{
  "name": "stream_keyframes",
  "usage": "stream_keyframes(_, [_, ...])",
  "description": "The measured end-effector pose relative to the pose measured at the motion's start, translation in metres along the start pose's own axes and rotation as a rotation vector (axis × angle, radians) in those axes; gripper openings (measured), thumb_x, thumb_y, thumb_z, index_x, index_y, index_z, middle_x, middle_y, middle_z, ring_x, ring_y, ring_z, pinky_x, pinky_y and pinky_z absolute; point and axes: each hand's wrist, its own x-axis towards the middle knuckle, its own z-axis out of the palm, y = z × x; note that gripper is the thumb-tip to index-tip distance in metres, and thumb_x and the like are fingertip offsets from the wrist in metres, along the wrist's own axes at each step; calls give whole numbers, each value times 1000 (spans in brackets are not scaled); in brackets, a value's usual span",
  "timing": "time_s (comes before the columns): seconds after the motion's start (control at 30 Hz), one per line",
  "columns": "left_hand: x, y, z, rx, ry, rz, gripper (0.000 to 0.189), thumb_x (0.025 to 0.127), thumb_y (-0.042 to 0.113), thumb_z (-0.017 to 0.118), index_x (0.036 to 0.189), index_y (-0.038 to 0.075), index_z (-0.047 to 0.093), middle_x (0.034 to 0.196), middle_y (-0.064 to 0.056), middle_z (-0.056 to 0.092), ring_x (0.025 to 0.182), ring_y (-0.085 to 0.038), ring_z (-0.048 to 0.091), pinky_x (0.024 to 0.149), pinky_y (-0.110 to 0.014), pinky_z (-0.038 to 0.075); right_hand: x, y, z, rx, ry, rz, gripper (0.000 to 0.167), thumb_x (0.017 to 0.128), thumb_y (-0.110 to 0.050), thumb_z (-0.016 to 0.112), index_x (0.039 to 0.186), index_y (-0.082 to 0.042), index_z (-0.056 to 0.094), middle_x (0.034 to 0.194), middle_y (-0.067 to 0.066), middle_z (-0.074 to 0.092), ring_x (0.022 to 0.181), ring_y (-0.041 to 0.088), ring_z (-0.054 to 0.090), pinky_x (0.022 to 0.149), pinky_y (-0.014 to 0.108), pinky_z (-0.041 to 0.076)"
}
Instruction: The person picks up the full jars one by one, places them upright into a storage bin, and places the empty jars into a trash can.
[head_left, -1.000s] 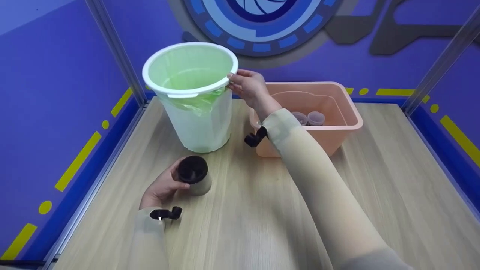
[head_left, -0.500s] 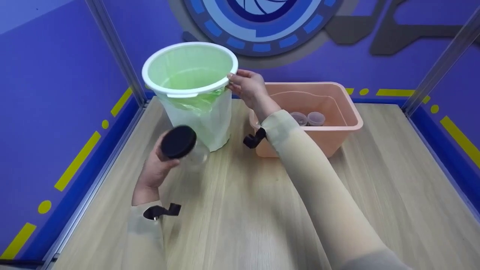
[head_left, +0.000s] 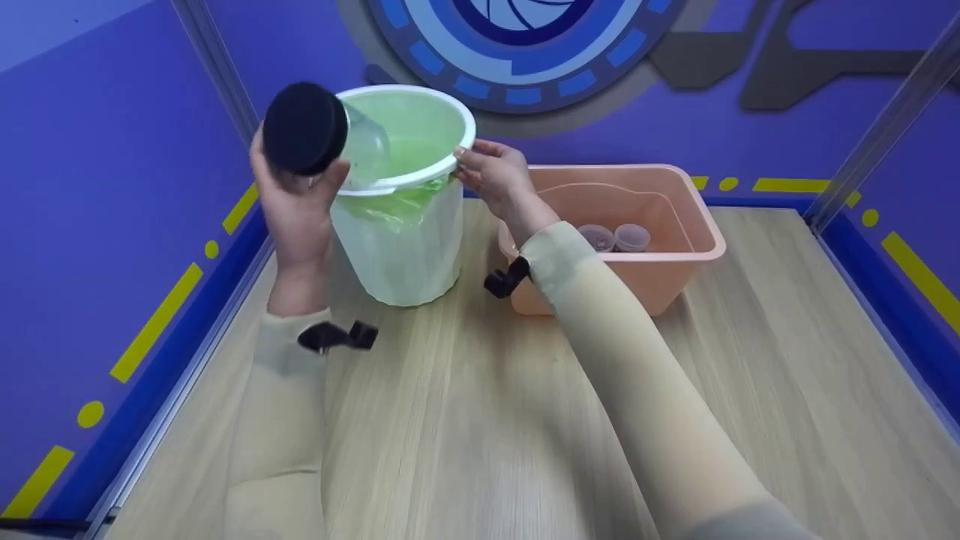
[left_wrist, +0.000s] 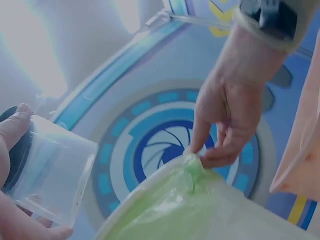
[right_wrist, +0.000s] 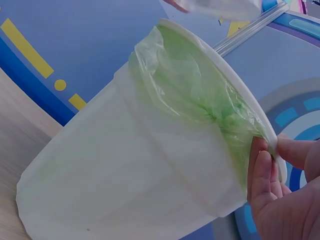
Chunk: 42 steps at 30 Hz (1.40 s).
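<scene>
My left hand (head_left: 296, 221) grips a clear jar with a black lid (head_left: 304, 129), raised at the left side of the white trash bin (head_left: 401, 255). The lid faces back toward the head camera, and the jar's transparent body (head_left: 366, 146) overlaps the bin's opening. In the left wrist view the jar (left_wrist: 55, 170) lies tilted between thumb and fingers. A thin green bag (right_wrist: 190, 82) lines the bin and is folded over the rim. My right hand (head_left: 501, 176) pinches the rim and bag edge on the right, thumb on top and fingers underneath.
Right of the bin stands a peach plastic tub (head_left: 664, 281) holding small clear round containers (head_left: 632, 238). Both stand on a wood-grain table (head_left: 465, 420). Blue printed panels (head_left: 112, 187) with metal corner posts close off the back and sides.
My left hand has lifted the jar from the table, up and away from me, to the bin's left rim, tilting it on the way. The right hand stays on the rim.
</scene>
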Motion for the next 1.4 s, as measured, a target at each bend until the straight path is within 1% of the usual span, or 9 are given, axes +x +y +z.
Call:
stream_keyframes(0.17, [21, -16, 7, 202, 0, 22, 100, 74, 6, 92, 154, 0, 31, 156, -15, 45, 141, -22, 48, 118, -33, 46, -1, 0, 0, -7, -3, 3, 45, 96, -5, 70, 139, 2, 57, 116, 15, 67, 87, 17, 71, 87, 25, 64])
stream_keyframes(0.3, [28, -24, 7, 365, -40, -1, 93, 80, 4, 87, 154, 2, 31, 157, -12, 43, 145, -18, 43, 121, -30, 42, -1, 0, -1, -12, -6, 4, 45, 96, -5, 70, 139, 1, 57, 118, 14, 67, 89, 17, 71, 88, 26, 64])
stream_keyframes(0.37, [30, -25, 7, 414, -58, -15, 94, 80, 8, 88, 154, 3, 31, 156, -11, 43, 145, -17, 43, 120, -28, 41, -2, -1, -1, -14, -7, 2, 44, 96, -5, 70, 139, 1, 58, 117, 14, 68, 89, 17, 71, 89, 26, 64])
stream_keyframes(0.47, [32, -24, 8, 439, -70, -38, 94, 80, 9, 89, 154, 3, 31, 156, -10, 42, 143, -17, 44, 119, -27, 41, -2, -1, -1, -13, -9, -7, 43, 97, -5, 69, 138, 2, 58, 116, 14, 68, 88, 17, 71, 88, 26, 64])
stream_keyframes(0.63, [31, -20, 9, 495, -55, -111, 100, 79, 14, 89, 158, 8, 27, 159, -8, 39, 142, -16, 44, 118, -22, 39, -1, 1, -1, -2, -11, -7, 44, 96, -5, 70, 138, 2, 58, 112, 13, 68, 85, 16, 71, 81, 23, 64])
stream_keyframes(0.8, [29, -19, 9, 465, -33, -174, 104, 81, 14, 87, 162, 12, 21, 157, -12, 44, 143, -20, 46, 121, -25, 38, 0, 4, -1, 11, -7, 6, 43, 96, -4, 70, 137, 1, 59, 108, 12, 67, 83, 16, 70, 76, 21, 63])
stream_keyframes(1.0, [30, -17, 11, 428, -28, -226, 103, 85, 13, 85, 163, 16, 18, 155, -11, 45, 147, -21, 41, 131, -33, 25, 0, 3, -2, 12, -5, 2, 41, 96, -3, 69, 135, 1, 60, 109, 12, 68, 86, 16, 70, 81, 23, 64])
stream_keyframes(1.17, [31, -18, 12, 409, -16, -234, 101, 84, 12, 85, 162, 17, 21, 153, -11, 47, 147, -21, 42, 131, -33, 26, 0, 2, -2, 15, -7, 0, 39, 96, -3, 69, 135, 2, 61, 108, 12, 68, 86, 16, 70, 84, 24, 64])
stream_keyframes(1.4, [32, -19, 11, 424, -15, -212, 97, 85, 12, 84, 161, 15, 24, 150, -11, 50, 145, -21, 44, 130, -35, 29, -1, 0, -2, 4, -12, 4, 42, 97, -5, 70, 137, 1, 59, 113, 13, 68, 88, 16, 70, 85, 25, 64])
